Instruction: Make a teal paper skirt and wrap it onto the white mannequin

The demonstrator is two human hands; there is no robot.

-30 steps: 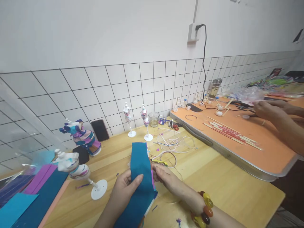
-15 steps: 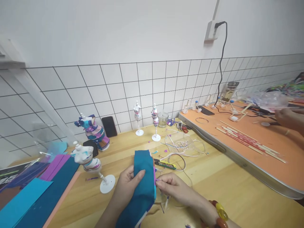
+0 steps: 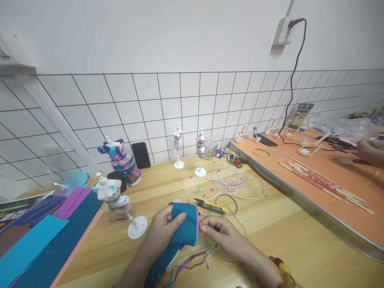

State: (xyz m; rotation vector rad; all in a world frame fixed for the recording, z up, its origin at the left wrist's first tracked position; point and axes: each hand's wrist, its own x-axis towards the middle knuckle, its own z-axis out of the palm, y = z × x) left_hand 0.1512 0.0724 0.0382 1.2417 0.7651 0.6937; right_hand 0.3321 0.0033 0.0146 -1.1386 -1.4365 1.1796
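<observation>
My left hand (image 3: 168, 226) grips a folded strip of teal fabric (image 3: 187, 219), its thumb lying across the front face. Purple and light-blue layers show along the strip's right edge. At that edge my right hand (image 3: 219, 232) is closed in a pinch; whatever lies between thumb and forefinger is too small to make out. Narrow coloured offcuts (image 3: 192, 260) hang or lie below the fabric. Behind the hands are yellow-green thread snips (image 3: 210, 206) beside a ring (image 3: 228, 205). To the left stands a small white dress form (image 3: 111, 196) on a round base.
A dress form in layered fabric (image 3: 123, 162) and a phone (image 3: 141, 155) are at the back left. Two small forms (image 3: 178, 140) stand near the wall. Coloured sheets (image 3: 39, 244) lie left. At right, an orange board (image 3: 330, 172) holds sticks; another person's hand (image 3: 372, 152) works there.
The teal fabric has folded over and sits lower, its upper part shorter. More coloured offcuts show beneath it. My right hand stays at its edge, and the view has shifted slightly left.
</observation>
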